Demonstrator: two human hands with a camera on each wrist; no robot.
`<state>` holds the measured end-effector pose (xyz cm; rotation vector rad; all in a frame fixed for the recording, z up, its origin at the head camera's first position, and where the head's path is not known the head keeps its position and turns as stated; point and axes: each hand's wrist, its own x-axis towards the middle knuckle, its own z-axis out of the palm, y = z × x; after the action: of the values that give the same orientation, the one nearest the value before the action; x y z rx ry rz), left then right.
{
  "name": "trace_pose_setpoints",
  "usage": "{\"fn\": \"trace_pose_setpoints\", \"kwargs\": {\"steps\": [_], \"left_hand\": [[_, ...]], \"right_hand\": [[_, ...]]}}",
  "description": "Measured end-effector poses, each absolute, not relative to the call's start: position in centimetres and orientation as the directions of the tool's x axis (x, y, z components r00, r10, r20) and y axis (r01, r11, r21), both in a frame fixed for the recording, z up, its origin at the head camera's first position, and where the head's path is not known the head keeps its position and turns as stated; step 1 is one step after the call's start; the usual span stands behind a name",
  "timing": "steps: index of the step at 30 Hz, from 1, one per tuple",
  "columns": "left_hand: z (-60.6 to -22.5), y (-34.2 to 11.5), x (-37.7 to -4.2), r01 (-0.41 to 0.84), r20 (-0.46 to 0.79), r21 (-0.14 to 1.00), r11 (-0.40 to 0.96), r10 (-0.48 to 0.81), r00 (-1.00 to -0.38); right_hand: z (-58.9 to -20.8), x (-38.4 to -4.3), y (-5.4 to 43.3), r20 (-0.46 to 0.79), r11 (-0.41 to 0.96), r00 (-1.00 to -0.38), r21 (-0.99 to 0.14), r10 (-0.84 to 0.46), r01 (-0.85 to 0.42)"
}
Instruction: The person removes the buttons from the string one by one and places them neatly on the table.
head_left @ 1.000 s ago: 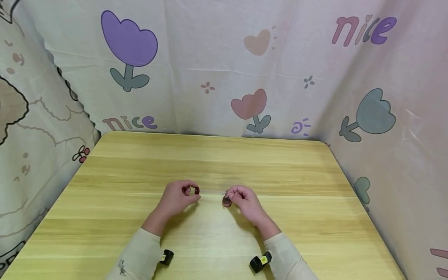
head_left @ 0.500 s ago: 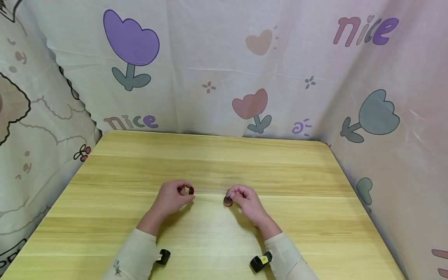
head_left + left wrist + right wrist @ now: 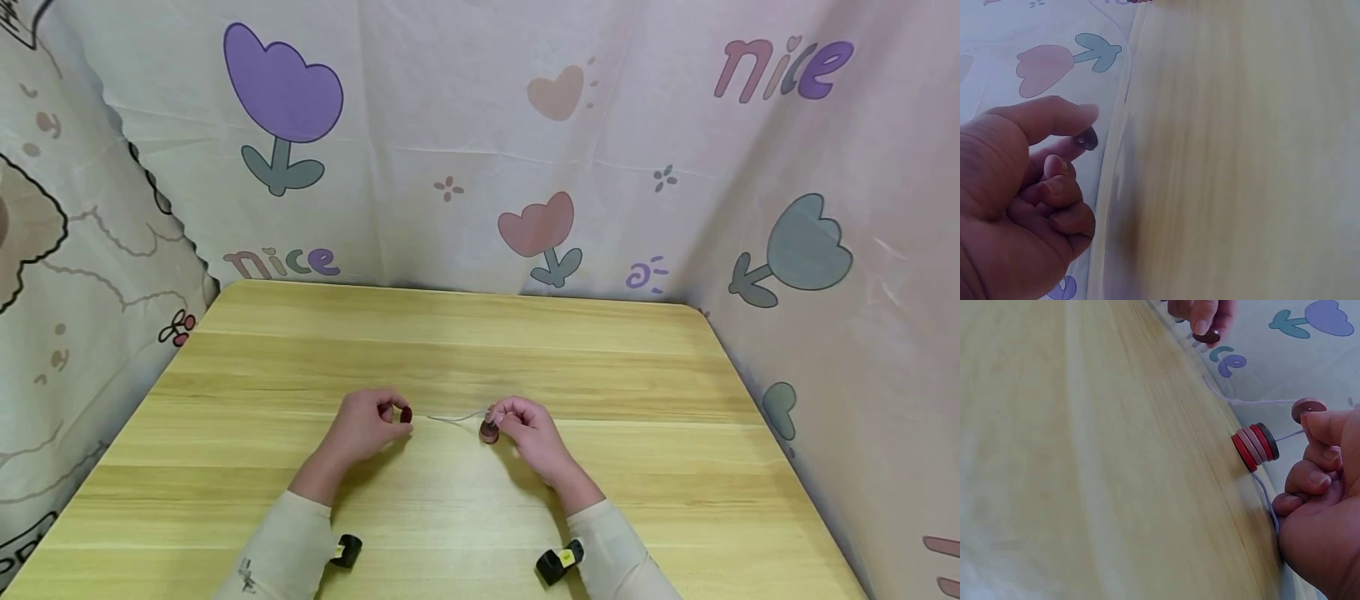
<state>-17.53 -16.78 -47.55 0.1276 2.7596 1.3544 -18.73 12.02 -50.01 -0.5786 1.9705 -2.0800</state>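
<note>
Currently, the dark disc (image 3: 1089, 140) is pinched between thumb and forefinger of the left hand (image 3: 367, 425), its rim pointing outward past the fingertips, the other fingers curled in below. By the right hand (image 3: 529, 438) the pink disc (image 3: 1308, 409) is gripped in the same way, near and facing the left one. It is threaded on a pale string (image 3: 1266, 401), whose loose end is stretched toward the dark disc but is seen apart from it. Just below the right fingertips, a short stack (image 3: 1255, 447) is carried on the same string: flat rounds are pressed face to face, coloured red, pink and, at one end, nearly black. Whether the worktop (image 3: 450, 342) is touched by the stack cannot be told.

Both arms are covered by cream sleeves (image 3: 279, 542), and a black box (image 3: 555, 567) with a yellow label is worn at each wrist. The worktop is finished in pale yellow wood grain, its far corners rounded. Behind it, white cloth (image 3: 420, 92) is hung, printed with tulips, hearts and "nice".
</note>
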Motion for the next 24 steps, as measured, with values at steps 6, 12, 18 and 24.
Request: {"fn": "trace_pose_setpoints", "kwargs": {"steps": [6, 12, 18, 24], "left_hand": [[-47.81, -16.60, -17.58, 0.030, -0.068, 0.773, 0.634, 0.129, -0.989], [-47.68, -16.39, -17.64, 0.033, -0.082, 0.766, 0.642, 0.149, -0.985], [-47.68, -16.33, -17.90, 0.015, -0.104, 0.759, 0.651, 0.145, -0.984], [-47.74, -16.35, -18.05, 0.020, -0.099, 0.751, 0.659, 0.141, -0.985]], "right_hand": [[-50.14, -18.79, 12.10, 0.138, -0.093, -0.897, -0.990, -0.419, -0.109], [-50.37, -18.93, 12.18, 0.125, -0.084, -0.903, -0.992, -0.411, -0.099], [-50.28, -18.95, 12.24, 0.125, -0.092, -0.900, -0.991, -0.417, -0.095], [-50.32, -19.06, 12.32, 0.116, -0.094, -0.900, -0.992, -0.421, -0.084]]}}
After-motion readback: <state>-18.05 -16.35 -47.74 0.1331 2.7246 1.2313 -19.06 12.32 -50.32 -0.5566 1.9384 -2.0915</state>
